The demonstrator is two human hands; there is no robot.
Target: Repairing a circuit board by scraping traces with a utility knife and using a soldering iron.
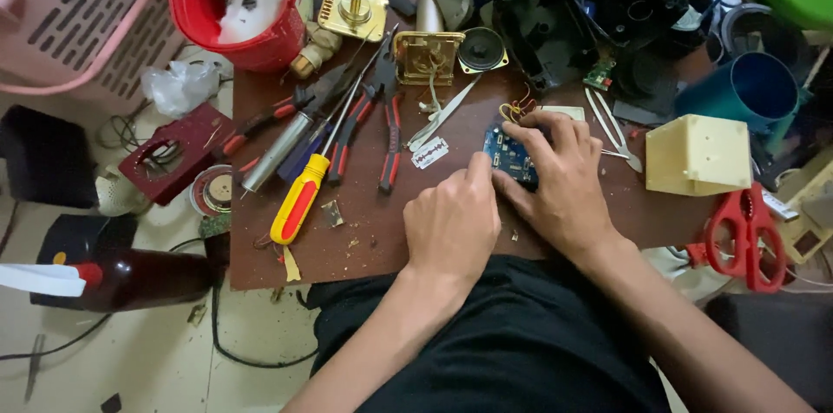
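At the far left a pink basket (pixel 74 18) is standing beside one red bucket (pixel 247 5). On the brown bench (pixel 364 231), one yellow-handled screwdriver (pixel 299 196) is lying with its long axis slanting from near left to far right, tip pointing far right. Just right of it two pairs of red-handled pliers (pixel 369 131) are lying, then one razor blade (pixel 429 154).

The left hand (pixel 451 222) is curling loosely, its thumb pressing on the near-left edge of one small blue circuit board (pixel 510 157). The board is lying flat in the middle of the bench, long axis running left to right, thin orange wires sprouting from its far edge. The right hand (pixel 560 174) is covering the board's right side, fingers closing over it.

Further right one cream box (pixel 698 153) is sitting, and one pair of red scissors (pixel 746 235) is lying nearer, blades hidden, handles pointing near.
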